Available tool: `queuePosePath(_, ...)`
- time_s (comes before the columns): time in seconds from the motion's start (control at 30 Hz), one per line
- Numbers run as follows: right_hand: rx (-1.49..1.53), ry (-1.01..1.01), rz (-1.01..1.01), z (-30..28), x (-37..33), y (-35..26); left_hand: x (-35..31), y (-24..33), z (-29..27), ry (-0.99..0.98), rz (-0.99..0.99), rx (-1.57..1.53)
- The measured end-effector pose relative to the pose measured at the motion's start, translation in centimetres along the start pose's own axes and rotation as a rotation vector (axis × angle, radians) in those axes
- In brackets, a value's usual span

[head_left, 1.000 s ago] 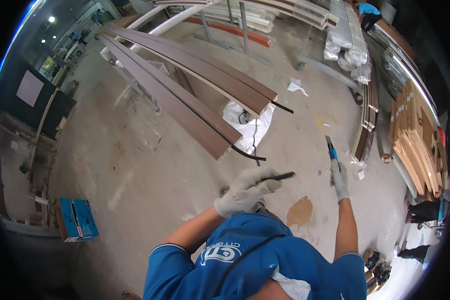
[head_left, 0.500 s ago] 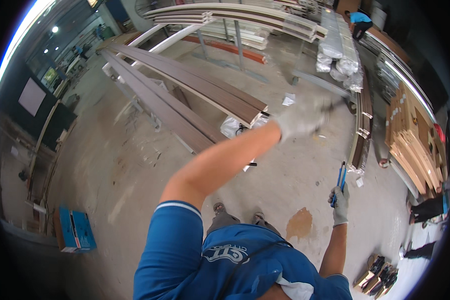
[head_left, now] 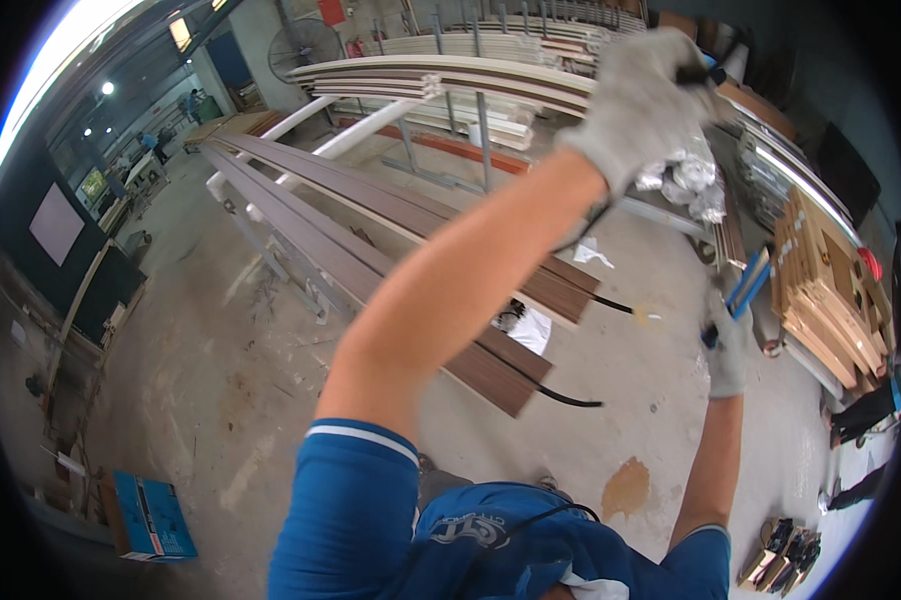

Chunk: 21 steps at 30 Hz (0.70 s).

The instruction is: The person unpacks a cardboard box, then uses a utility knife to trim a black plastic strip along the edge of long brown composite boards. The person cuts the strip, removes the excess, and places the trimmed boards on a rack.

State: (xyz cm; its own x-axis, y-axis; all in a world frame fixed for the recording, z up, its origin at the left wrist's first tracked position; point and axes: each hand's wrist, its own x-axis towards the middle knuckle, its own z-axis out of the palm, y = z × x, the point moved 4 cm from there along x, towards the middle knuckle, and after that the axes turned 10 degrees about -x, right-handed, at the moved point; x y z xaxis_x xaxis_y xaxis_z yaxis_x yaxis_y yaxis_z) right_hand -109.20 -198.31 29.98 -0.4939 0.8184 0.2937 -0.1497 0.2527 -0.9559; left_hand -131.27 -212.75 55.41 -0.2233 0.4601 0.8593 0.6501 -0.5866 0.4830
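Observation:
My left hand, in a grey work glove, is raised at the upper right with its fingers closed on a thin black rubber strip. This strip hangs below the wrist and passes behind my forearm. Lower down at the right, my gloved right hand grips a long, slim blue hand tool; its exact kind is unclear. Dark brown profiles with pale sides lie on a rack in front of me. Black strip ends stick out from their near ends. My left forearm hides part of the profiles.
A stack of long white-and-brown profiles crosses the far side. Cardboard-coloured panels lean at the right, near plastic-wrapped lengths. A blue box stands at lower left, and a small crate at lower right. People are farther off.
My left hand has risen, drawing the black strip up with it. My right hand has moved up and slightly right with the blue tool. The view has shifted, showing the profiles' near ends.

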Motion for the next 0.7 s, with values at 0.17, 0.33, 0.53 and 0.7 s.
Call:
queuePosePath(0.17,-0.096,-0.496,0.024,24.4,2.7,-4.1,-5.1,2.9,-12.5,0.014,-0.161,-0.446)
queuePosePath(0.33,-0.383,-0.616,0.127,37.6,4.2,-1.5,-6.0,1.8,-34.3,0.275,-0.121,-0.519)
queuePosePath(0.53,-0.520,-0.522,0.203,39.9,11.4,2.8,-6.0,0.8,-62.4,0.404,0.211,-0.597)
queuePosePath(0.7,-0.263,-0.456,0.112,44.4,18.1,2.8,-9.7,-11.2,-72.2,0.745,-0.131,-0.303)
